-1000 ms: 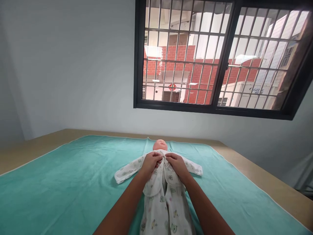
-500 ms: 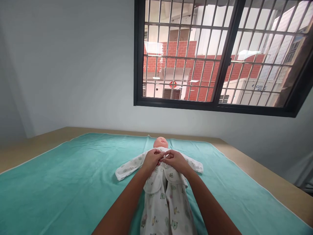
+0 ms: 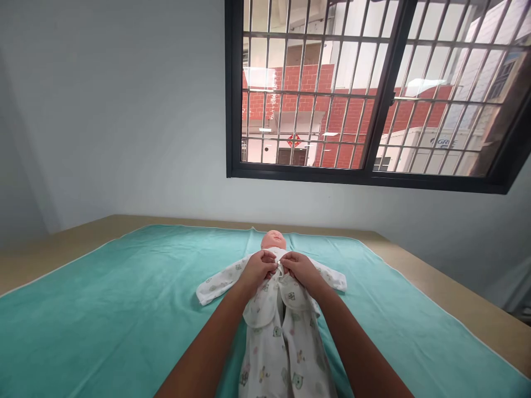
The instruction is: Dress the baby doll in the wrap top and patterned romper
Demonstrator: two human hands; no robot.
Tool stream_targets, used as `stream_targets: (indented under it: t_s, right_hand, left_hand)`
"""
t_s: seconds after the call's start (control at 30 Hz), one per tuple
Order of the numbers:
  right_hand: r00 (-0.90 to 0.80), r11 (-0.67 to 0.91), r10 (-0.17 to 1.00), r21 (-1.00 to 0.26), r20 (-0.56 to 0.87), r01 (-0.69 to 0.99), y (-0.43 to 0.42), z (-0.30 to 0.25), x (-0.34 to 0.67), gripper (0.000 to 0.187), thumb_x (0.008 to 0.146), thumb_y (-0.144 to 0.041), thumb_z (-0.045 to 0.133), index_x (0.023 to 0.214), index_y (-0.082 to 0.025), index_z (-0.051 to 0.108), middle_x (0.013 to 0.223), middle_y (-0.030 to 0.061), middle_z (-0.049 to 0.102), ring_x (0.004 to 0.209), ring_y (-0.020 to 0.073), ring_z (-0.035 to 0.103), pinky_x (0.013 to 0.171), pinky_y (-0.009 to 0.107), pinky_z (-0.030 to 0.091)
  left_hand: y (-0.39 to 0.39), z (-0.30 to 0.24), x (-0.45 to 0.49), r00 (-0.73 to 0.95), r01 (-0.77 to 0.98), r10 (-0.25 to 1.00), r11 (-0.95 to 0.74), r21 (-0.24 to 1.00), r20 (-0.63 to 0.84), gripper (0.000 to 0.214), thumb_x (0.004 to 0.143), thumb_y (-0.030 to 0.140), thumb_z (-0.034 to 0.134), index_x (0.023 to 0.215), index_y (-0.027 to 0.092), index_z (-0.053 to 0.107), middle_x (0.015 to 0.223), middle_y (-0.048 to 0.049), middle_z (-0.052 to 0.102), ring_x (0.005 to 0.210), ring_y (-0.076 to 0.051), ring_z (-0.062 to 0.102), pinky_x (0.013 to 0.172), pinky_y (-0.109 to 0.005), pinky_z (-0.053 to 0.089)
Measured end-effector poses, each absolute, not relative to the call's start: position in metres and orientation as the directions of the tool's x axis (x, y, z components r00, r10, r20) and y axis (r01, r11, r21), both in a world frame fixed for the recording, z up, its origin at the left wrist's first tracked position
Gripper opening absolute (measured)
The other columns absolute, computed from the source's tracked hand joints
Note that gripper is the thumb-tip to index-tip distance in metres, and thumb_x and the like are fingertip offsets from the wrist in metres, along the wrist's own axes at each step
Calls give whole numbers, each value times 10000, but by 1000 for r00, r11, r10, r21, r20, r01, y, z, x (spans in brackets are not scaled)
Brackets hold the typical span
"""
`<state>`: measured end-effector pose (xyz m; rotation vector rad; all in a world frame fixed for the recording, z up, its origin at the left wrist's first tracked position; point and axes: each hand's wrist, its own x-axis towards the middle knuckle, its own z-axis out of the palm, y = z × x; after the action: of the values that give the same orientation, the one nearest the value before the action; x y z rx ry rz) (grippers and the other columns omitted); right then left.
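A baby doll (image 3: 273, 240) lies on its back on a teal blanket (image 3: 103, 309), head towards the wall. It wears a white printed romper (image 3: 286, 354) whose front flaps hang apart below the chest. My left hand (image 3: 258, 268) and my right hand (image 3: 302, 269) meet at the doll's upper chest. The fingers of both are pinched on the romper's front edges just under the neck. The sleeves lie spread out to both sides.
The blanket covers a wide tan surface (image 3: 435, 287) that meets a grey wall. A barred window (image 3: 373, 94) above shows red brick buildings outside.
Both hands stay at the doll's chest, with the fingers shifting slightly on the romper's top edges. The camera view has tilted down a little.
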<state>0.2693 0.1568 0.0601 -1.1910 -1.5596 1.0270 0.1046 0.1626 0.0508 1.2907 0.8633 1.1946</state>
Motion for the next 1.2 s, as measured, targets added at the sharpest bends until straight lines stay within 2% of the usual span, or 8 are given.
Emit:
stream_targets:
  t_s: [0.13, 0.33, 0.43, 0.53, 0.7, 0.87, 1.07, 1.2]
  right_hand:
    - [-138, 190, 977, -954, 161, 232, 155, 60, 269, 197, 727, -337, 595, 818, -171, 650, 635, -31, 588, 531, 94, 413, 529, 230, 309]
    - [-177, 210, 971, -922, 159, 324, 152, 74, 273, 190, 736, -325, 587, 797, -183, 697, 615, -32, 569, 532, 103, 412, 538, 245, 314]
    - [-85, 269, 962, -861, 258, 431, 141, 72, 272, 204, 777, -369, 569, 845, -206, 671, 637, -28, 559, 588, 135, 467, 573, 263, 354]
    - [-19, 329, 915, -720, 402, 611, 114, 59, 269, 189, 801, -403, 577, 833, -220, 612, 716, -12, 573, 664, 162, 507, 629, 282, 384]
    - [-173, 402, 859, -425, 482, 811, 68, 44, 264, 210, 794, -292, 604, 1000, -252, 609, 1000, 37, 599, 939, 223, 538, 760, 306, 398]
    - [-223, 380, 852, -268, 473, 885, 58, 44, 259, 188, 839, -123, 455, 861, -221, 613, 889, 52, 605, 884, 210, 539, 723, 304, 364]
    - [-192, 380, 894, -459, 405, 803, 55, 51, 264, 175, 754, -85, 490, 739, -223, 595, 757, 7, 604, 692, 157, 535, 632, 277, 351]
    - [-221, 398, 882, -405, 417, 823, 49, 60, 272, 80, 775, -183, 559, 814, -247, 586, 852, 13, 620, 769, 188, 549, 624, 284, 353]
  left_hand:
    - [166, 48, 108, 185, -140, 971, -129, 982, 154, 264, 635, 158, 660, 865, 172, 532, 786, 24, 573, 500, -47, 494, 448, -191, 352]
    - [157, 49, 105, 163, -74, 967, -188, 979, 198, 118, 766, 256, 580, 850, 175, 566, 617, 38, 545, 521, -93, 496, 500, -213, 373]
    - [136, 49, 99, 108, -4, 956, -273, 962, 272, 74, 768, 249, 589, 801, 183, 600, 643, 33, 564, 589, -112, 501, 565, -229, 380]
    - [113, 44, 93, 110, 178, 915, -402, 898, 388, 79, 779, 247, 589, 789, 192, 644, 737, 7, 617, 706, -150, 546, 654, -256, 404]
    - [97, 34, 96, 153, 371, 872, -486, 791, 464, 169, 798, 242, 568, 926, 209, 673, 857, -22, 602, 769, -175, 551, 733, -296, 422]
    - [93, 30, 104, 120, 434, 857, -500, 749, 502, 77, 791, 200, 551, 807, 213, 625, 862, -24, 588, 787, -180, 530, 728, -295, 403]
    - [88, 33, 103, 95, 386, 885, -455, 802, 456, 85, 823, 232, 534, 765, 210, 592, 785, -15, 605, 748, -179, 536, 686, -284, 383]
    - [87, 31, 101, 90, 400, 878, -464, 790, 470, 73, 840, 241, 530, 841, 209, 596, 816, -20, 604, 763, -178, 538, 694, -287, 387]
